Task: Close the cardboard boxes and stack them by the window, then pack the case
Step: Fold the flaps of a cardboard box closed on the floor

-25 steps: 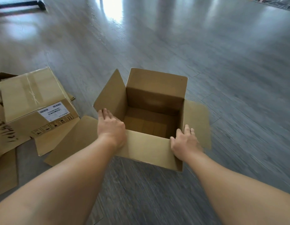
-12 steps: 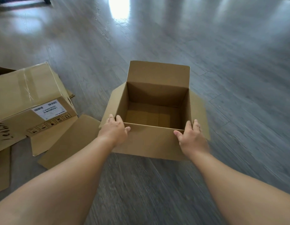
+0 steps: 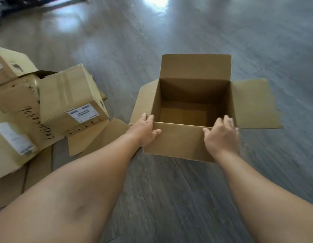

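Head view, the only one I have. The open cardboard box (image 3: 190, 109) sits upright on the grey plank floor (image 3: 169, 199), right in front of me and empty as far as I can see down to its bottom. My left hand (image 3: 144, 131) is at the near left corner, fingers (image 3: 149, 118) reaching up over the rim beside the left flap and thumb lying across the front panel; it looks like a hold on that corner. My right hand (image 3: 221, 135) is at the near right corner, fingers hooked over the top edge, though it is smeared by motion and I cannot tell how firm that hold is.

What has changed in the last second: the box was skewed toward me corner-first, and it now faces me squarely, with the front panel across my view. The right flap (image 3: 255, 104), which hung close to the side wall half a second ago, is now spread out nearly flat. The far flap (image 3: 196, 65) stands upright and the left flap (image 3: 143, 100) splays outward. I cannot make out a near flap.

For the task, I judge that the box has been lined up for closing, but no flap has been folded in yet, so the closing itself has not started. Next would be turning the side flaps inward.

To my left lies a heap of other cardboard boxes (image 3: 71, 100), some tipped and open, one with a white label (image 3: 82, 113), also not yet closed or stacked. Neither the window nor the case is in view.
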`<state>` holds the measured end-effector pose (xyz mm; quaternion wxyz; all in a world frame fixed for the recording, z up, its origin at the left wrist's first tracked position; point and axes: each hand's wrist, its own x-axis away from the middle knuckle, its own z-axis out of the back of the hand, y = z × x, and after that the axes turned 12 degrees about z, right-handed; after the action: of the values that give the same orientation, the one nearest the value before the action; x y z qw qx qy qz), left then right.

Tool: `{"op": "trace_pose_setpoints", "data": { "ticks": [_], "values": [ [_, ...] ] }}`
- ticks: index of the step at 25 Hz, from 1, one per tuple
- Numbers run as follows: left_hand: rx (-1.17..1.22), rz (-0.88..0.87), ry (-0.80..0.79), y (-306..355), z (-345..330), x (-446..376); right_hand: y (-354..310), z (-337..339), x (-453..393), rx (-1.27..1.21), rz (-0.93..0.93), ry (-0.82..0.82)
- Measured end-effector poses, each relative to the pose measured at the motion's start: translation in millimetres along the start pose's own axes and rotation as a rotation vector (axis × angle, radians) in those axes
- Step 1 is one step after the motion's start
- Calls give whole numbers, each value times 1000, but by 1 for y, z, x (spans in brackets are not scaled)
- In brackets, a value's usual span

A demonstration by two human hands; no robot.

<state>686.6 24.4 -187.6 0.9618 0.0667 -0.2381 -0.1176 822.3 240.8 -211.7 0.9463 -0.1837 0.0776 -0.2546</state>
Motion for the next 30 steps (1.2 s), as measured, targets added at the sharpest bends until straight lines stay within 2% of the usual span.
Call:
{"op": "trace_pose_setpoints", "data": {
  "ticks": [4,8,10,12,14,16,18,23,25,28,30],
  "values": [
    [198,-71,245,-49,1,-1,-80,-29,3,-39,383,-73],
    [231,113,340,-120,-12,12,-167,-59,26,-99,863,-23],
    [169,256,308,-158,-26,21,-207,-88,41,-109,1009,-114],
    [69,402,206,-192,-41,28,-235,-120,44,-112,968,-332],
    [-32,513,88,-221,-58,37,-246,-154,30,-21,783,-512],
    [-26,597,14,-238,-73,42,-242,-176,6,126,604,-569],
    [63,639,-54,-251,-87,46,-237,-194,-13,166,462,-624],
    [319,650,-63,-263,-93,43,-238,-227,-30,56,250,-712],
    [436,687,-42,-265,-92,39,-242,-233,-27,85,273,-719],
    [548,756,24,-274,-92,38,-242,-228,-17,170,352,-630],
    [563,805,76,-283,-88,42,-240,-224,-5,126,386,-585]
  ]
}}
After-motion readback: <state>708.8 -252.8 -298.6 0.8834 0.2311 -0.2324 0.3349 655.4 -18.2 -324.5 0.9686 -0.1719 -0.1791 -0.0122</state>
